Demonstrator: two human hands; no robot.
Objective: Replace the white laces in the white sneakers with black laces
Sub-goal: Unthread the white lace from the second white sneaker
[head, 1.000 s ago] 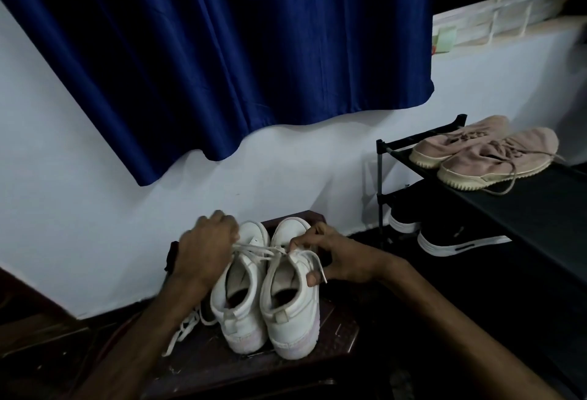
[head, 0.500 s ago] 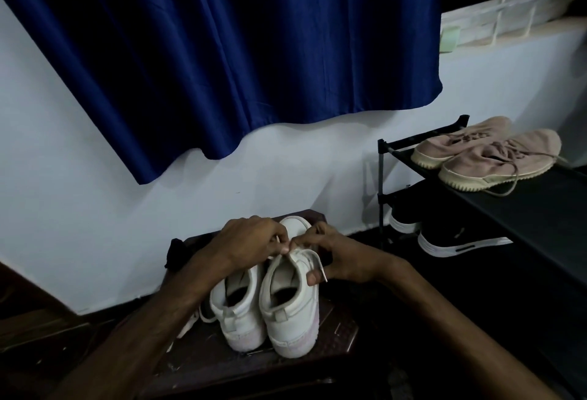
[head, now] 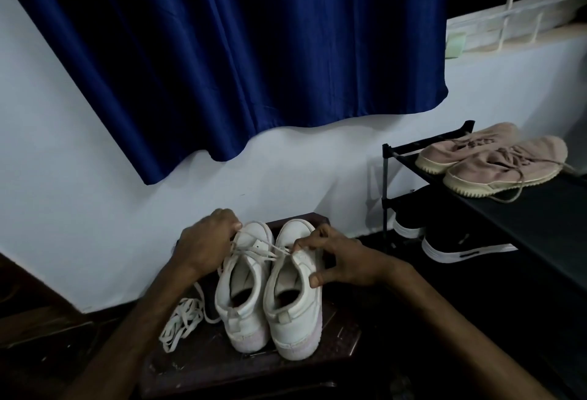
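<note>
— Two white sneakers (head: 286, 320) stand bottom centre of the frame, side by side on a dark stool (head: 203, 364), heels toward us.
— And the hands?
— Left hand (head: 206, 244) is curled over the toe end of the left-side sneaker (head: 244, 285), fingers closed round a white lace (head: 257, 248). Right hand (head: 336, 260) pinches that lace in its fingertips at the top of the right-side sneaker (head: 295, 298), thumb pressed on the shoe's outer side.
— So the lace runs between them?
— Yes, it is stretched across both shoes, hand to hand.
— Anything beside them?
— A loose lace (head: 181, 323), white, lies heaped on the stool at lower left, just beside the left-side sneaker.
— And the room?
— Blue curtain (head: 238, 50) fills the upper centre. At right a black shoe rack (head: 386, 177) holds pink sneakers (head: 495, 161) on top and black shoes (head: 454, 240) below.
</note>
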